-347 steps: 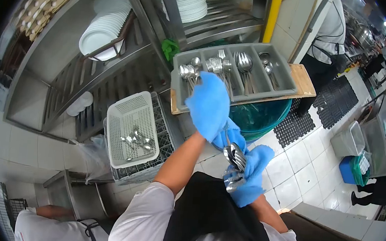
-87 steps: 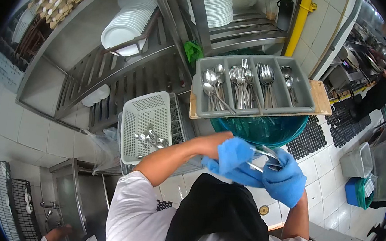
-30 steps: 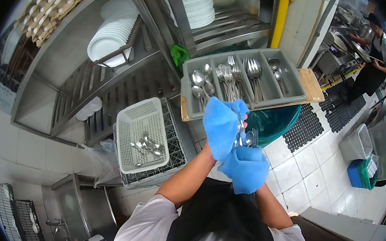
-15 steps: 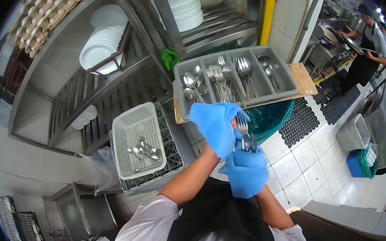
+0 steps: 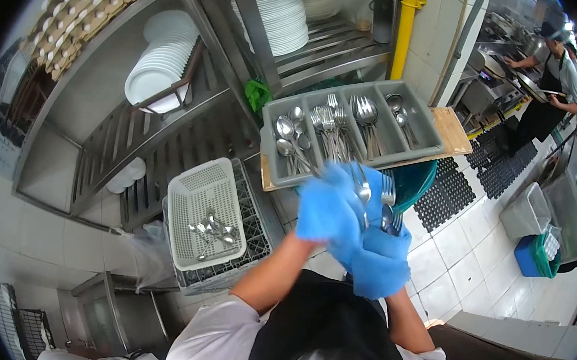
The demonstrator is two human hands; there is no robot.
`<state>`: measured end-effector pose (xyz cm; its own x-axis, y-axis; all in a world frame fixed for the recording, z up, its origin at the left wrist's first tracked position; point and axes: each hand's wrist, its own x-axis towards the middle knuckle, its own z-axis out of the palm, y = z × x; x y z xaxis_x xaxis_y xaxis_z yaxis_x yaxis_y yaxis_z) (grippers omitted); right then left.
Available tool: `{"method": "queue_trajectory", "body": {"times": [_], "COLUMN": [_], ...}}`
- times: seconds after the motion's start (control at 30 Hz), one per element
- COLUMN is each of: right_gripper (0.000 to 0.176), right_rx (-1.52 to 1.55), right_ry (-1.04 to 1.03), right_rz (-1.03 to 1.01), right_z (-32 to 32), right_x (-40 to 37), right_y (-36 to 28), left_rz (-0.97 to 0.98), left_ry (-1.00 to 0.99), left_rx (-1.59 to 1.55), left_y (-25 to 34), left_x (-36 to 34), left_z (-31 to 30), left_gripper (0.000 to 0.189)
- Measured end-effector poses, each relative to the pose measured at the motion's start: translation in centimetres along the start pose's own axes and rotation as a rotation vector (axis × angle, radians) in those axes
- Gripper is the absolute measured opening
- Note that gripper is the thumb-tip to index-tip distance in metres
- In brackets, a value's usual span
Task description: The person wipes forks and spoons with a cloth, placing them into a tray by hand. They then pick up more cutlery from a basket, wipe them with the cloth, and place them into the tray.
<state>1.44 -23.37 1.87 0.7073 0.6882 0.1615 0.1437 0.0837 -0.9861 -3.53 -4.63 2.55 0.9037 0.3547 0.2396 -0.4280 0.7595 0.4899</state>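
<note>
Right hand (image 5: pixel 379 262), wrapped in soft blue cloth (image 5: pixel 384 272): closed round a bunch of shiny metal forks and spoons (image 5: pixel 386 217), heads toward 12 o'clock.
Left hand (image 5: pixel 327 211): at the right hand's 10 o'clock, blurred, fingers covered by blue cloth; how far open, I cannot tell.
Grey plastic four-compartment tray (image 5: pixel 423 116), cutlery inside, on a pale wooden board (image 5: pixel 454 133): 12 o'clock from both hands.
White perforated plastic basket (image 5: pixel 193 192), loose metal cutlery (image 5: pixel 213 228) inside: 9 o'clock.
Step in hand, by my reading: wiping cutlery with cloth.
Next move, I judge, calls for: right hand firm on the bunch, left rubbing piece by piece.
</note>
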Motion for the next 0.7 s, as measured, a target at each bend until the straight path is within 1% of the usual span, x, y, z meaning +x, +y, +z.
{"method": "queue_trajectory", "body": {"times": [0.07,0.13,0.23,0.27,0.3,0.37,0.4,0.47,0.5,0.57,0.6,0.67,0.7], "right_gripper": [0.02,0.019,0.018,0.017,0.017,0.016,0.016,0.02,0.02,0.014,0.014,0.01,0.01], "right_rx": [-0.035,0.047,0.194,0.213,0.215,0.125,0.125,-0.077,-0.079,0.175,0.175,0.06,0.071], "right_ry": [-0.022,0.014,0.145,0.184,0.181,0.198,0.199,0.234,0.233,0.188,0.188,0.108,0.131], "right_rz": [0.022,0.126,0.282,0.302,0.308,0.219,0.216,0.213,0.215,0.333,0.338,0.362,0.35], "right_z": [0.3,0.9,2.2,2.7,2.6,2.3,2.3,2.1,2.0,1.6,1.2,0.1,0.1], "right_x": [0.1,0.2,0.0,-0.1,-0.3,-0.6,-0.6,-0.7,-1.0,-2.0,-2.1,-2.0,-1.4], "right_y": [-0.3,-2.0,-4.6,-5.2,-5.1,-4.9,-5.4,-7.1,-7.3,-7.3,-7.2,-7.0,-7.1], "left_rz": [0.011,0.043,0.076,0.152,0.151,0.282,0.284,0.562,0.561,0.807,0.803,0.638,0.553], "left_ry": [0.203,0.417,0.362,0.401,0.408,0.468,0.466,0.47,0.473,0.732,0.735,0.472,0.302], "left_rx": [0.044,0.076,0.122,0.385,0.386,1.006,1.006,1.432,1.431,1.22,1.221,1.645,1.845], "left_y": [-2.7,-4.1,-1.9,-1.6,-1.2,0.0,0.6,1.6,2.4,4.3,4.3,4.2,4.2], "left_x": [0.0,-0.3,1.6,2.0,2.3,3.1,3.5,4.3,5.1,6.6,6.0,4.1,3.5], "left_z": [0.3,0.5,0.9,0.4,0.2,0.9,1.4,2.2,1.3,-0.5,-0.8,1.1,2.3], "left_gripper": [0.025,0.023,0.021,0.018,0.018,0.014,0.014,0.015,0.015,0.018,0.018,0.022,0.025]}}
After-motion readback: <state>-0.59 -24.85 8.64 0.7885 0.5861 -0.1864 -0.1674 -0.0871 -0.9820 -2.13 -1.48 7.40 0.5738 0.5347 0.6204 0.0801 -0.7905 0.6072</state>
